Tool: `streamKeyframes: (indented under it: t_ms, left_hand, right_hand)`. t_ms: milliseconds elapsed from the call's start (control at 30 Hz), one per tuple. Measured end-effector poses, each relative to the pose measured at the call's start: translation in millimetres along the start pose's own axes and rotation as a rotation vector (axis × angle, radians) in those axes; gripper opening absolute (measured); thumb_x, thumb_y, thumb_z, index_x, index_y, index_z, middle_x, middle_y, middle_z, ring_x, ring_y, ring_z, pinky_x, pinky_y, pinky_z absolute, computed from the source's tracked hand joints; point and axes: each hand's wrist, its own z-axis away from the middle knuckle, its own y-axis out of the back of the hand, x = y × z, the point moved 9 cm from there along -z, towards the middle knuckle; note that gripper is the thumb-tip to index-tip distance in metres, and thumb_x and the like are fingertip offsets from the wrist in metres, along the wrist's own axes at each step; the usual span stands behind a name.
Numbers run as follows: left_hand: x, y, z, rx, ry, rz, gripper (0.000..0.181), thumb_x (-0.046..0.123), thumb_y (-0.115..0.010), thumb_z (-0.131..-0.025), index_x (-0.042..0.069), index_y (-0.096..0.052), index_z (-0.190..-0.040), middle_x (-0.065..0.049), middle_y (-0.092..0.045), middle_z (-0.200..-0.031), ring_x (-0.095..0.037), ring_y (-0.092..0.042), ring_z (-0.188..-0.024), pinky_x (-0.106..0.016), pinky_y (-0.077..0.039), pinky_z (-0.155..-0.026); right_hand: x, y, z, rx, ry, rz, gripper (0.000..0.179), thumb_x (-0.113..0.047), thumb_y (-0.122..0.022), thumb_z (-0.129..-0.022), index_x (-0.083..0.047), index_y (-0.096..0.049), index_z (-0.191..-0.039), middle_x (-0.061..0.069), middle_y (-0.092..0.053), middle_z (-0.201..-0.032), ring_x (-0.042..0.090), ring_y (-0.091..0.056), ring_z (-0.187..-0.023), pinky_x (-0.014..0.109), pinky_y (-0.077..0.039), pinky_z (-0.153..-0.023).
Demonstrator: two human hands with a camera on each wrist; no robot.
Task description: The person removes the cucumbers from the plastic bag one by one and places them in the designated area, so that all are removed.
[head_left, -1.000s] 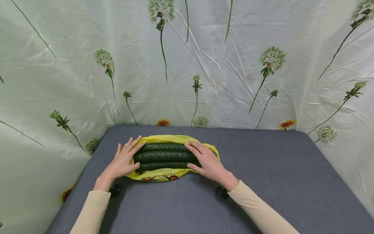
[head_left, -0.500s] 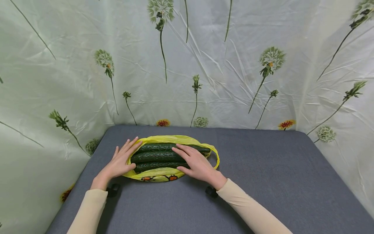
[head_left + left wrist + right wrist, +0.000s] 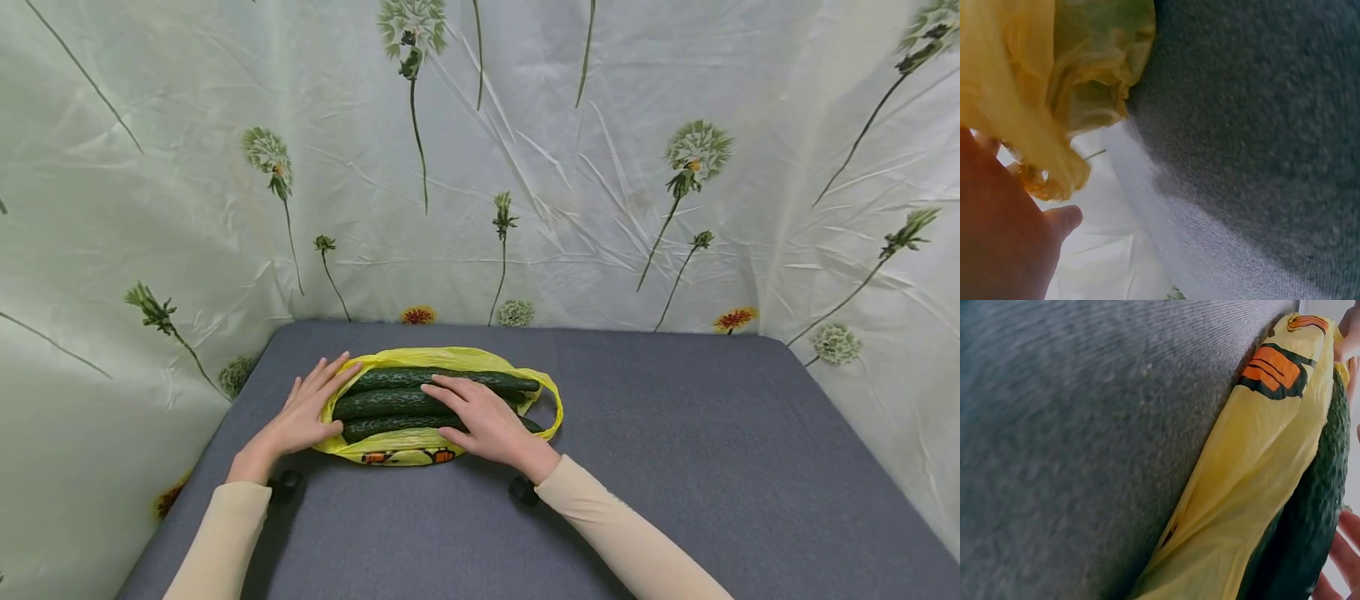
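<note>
Three long dark green cucumbers [image 3: 390,403] lie side by side in a yellow plastic bag [image 3: 423,357], whose mouth faces up. My left hand [image 3: 300,418], fingers spread and fairly straight, touches the bag's left end by the cucumber tips. Laid over the right half of the cucumbers is my right hand [image 3: 486,419], with its fingers extended and thumb near the front one. Left wrist view: crumpled bag plastic [image 3: 1029,94] hangs beside the left thumb. Right wrist view: the bag's printed side [image 3: 1254,444] runs along a cucumber [image 3: 1310,525].
A grey cloth-covered table [image 3: 675,467] bears the bag near its back left. Behind and at the sides hangs a pale curtain [image 3: 540,150] printed with dandelions. A handle loop of the bag [image 3: 558,404] sticks out to the right.
My right hand has slid left along the cucumbers, uncovering their right ends and the bag's handle. The left hand has shifted slightly left, and the cucumbers' left ends appear a little further left.
</note>
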Motion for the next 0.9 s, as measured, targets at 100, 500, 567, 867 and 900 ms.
streamKeyframes:
  t_ms: [100,500,567,867,900]
  left_hand:
    - [-1.9,0.1,0.6,0.0,0.002,0.016,0.087,0.004,-0.062,-0.074,0.018,-0.027,-0.153,-0.015,-0.011,-0.158,-0.047,-0.001,-0.14,-0.073,0.001,-0.1]
    - [-4.4,-0.3,0.1,-0.023,0.013,0.074,0.087,0.007,-0.068,-0.076,0.015,-0.028,-0.152,-0.017,-0.011,-0.157,-0.05,0.0,-0.139,-0.075,0.0,-0.098]
    - [-5.3,-1.0,-0.4,-0.024,0.008,0.083,0.087,0.007,-0.068,-0.076,0.014,-0.028,-0.152,-0.018,-0.011,-0.157,-0.051,0.0,-0.138,-0.075,0.0,-0.098]
    - [-8.6,-4.0,-1.2,-0.041,0.001,0.144,0.089,0.007,-0.069,-0.076,0.014,-0.026,-0.153,-0.015,-0.008,-0.158,-0.051,0.003,-0.138,-0.074,-0.001,-0.099]
    - [-8.4,-3.9,-1.1,-0.042,0.001,0.153,0.089,0.007,-0.07,-0.076,0.013,-0.026,-0.153,-0.014,-0.008,-0.158,-0.051,0.004,-0.138,-0.074,-0.001,-0.099]
  right_hand:
    - [-1.9,-2.0,-3.8,0.0,0.005,-0.007,0.061,-0.027,-0.064,-0.094,-0.014,-0.038,-0.148,0.009,-0.038,-0.148,0.023,-0.04,-0.131,0.041,-0.034,-0.105]
    - [-1.4,-7.7,-17.0,0.031,0.021,-0.056,0.053,-0.023,-0.064,-0.094,-0.016,-0.046,-0.143,0.007,-0.047,-0.14,0.02,-0.044,-0.127,0.039,-0.039,-0.1]
    - [-0.5,-7.9,-18.9,0.04,0.021,-0.06,0.052,-0.022,-0.064,-0.093,-0.016,-0.048,-0.142,0.006,-0.049,-0.138,0.019,-0.046,-0.125,0.039,-0.04,-0.098]
    - [1.8,-10.1,-24.8,0.044,0.007,-0.022,0.046,-0.023,-0.063,-0.094,-0.018,-0.052,-0.139,0.003,-0.052,-0.133,0.018,-0.049,-0.121,0.038,-0.042,-0.096]
    - [2.0,-10.2,-25.4,0.044,0.006,-0.019,0.046,-0.023,-0.063,-0.094,-0.018,-0.052,-0.139,0.003,-0.053,-0.133,0.018,-0.049,-0.121,0.038,-0.041,-0.096]
